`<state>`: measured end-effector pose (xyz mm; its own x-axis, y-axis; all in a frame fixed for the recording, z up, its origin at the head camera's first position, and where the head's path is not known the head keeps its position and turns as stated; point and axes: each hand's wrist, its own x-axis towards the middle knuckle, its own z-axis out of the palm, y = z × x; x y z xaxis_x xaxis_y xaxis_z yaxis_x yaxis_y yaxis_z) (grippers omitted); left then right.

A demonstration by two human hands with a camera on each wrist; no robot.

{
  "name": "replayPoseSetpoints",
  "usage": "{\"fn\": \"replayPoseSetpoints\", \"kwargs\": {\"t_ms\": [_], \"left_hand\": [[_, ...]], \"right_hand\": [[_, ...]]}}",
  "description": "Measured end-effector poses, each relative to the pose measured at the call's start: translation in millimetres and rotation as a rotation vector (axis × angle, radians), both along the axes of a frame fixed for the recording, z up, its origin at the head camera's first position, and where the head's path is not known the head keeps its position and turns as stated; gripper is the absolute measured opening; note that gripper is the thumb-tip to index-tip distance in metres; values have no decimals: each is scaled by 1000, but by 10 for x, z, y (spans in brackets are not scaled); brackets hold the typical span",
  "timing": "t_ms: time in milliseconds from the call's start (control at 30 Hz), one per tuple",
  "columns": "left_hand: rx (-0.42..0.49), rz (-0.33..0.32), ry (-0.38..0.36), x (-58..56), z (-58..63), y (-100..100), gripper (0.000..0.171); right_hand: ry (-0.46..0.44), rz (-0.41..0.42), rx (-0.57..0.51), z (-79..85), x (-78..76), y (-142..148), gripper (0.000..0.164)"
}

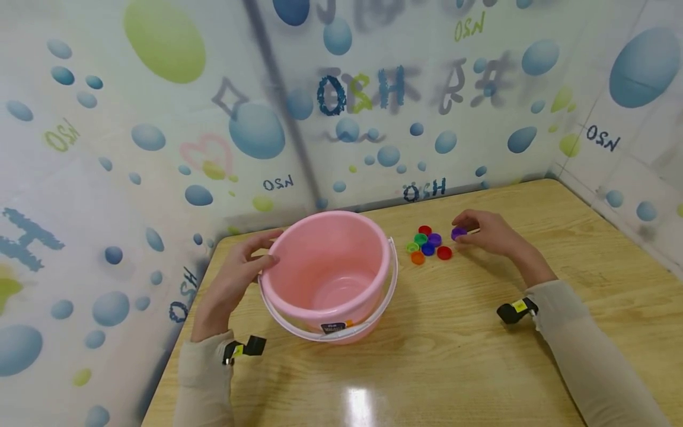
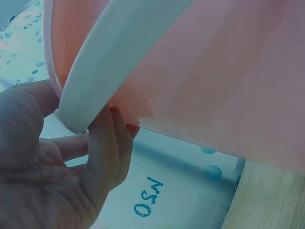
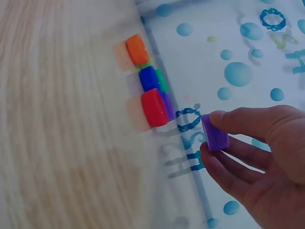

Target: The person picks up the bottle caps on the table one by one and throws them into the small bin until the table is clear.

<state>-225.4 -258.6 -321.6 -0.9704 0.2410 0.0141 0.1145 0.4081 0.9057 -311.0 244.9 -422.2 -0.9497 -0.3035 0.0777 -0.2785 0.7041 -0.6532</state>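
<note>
A pink bucket (image 1: pixel 331 261) with a white handle (image 1: pixel 392 279) stands tilted on the table, its mouth facing me. My left hand (image 1: pixel 235 276) grips its left rim, thumb over the edge and fingers on the outer wall; the left wrist view shows the handle's end (image 2: pixel 78 112) beside those fingers. Between thumb and fingertips my right hand (image 1: pixel 488 234) pinches a small round purple cap (image 3: pixel 216 133), held above the table. Just left of it lie several similar caps, among them a red one (image 1: pixel 444 253), a blue one (image 1: pixel 428 249) and an orange one (image 1: pixel 418 258).
The wooden table (image 1: pixel 453 356) meets a wall covering (image 1: pixel 373 160) printed with blue and green drops at the back and left. A wall (image 1: pixel 629 172) also runs along the right side. Black wrist cameras (image 1: pixel 517 310) sit on both sleeves.
</note>
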Motion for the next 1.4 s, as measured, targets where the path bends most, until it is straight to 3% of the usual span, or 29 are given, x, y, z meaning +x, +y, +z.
{"fn": "replayPoseSetpoints", "kwargs": {"t_ms": [200, 533, 900, 1400], "left_hand": [[1, -8, -13, 65, 102, 63, 48], [5, 1, -10, -45, -30, -20, 46], [-7, -6, -26, 102, 157, 95, 47], [-9, -4, -22, 92, 155, 108, 47]], "right_hand": [[45, -3, -1, 159, 58, -53, 34], [81, 26, -9, 434, 179, -182, 34], [227, 85, -14, 717, 409, -337, 32], [397, 196, -56, 928, 624, -461, 31]]}}
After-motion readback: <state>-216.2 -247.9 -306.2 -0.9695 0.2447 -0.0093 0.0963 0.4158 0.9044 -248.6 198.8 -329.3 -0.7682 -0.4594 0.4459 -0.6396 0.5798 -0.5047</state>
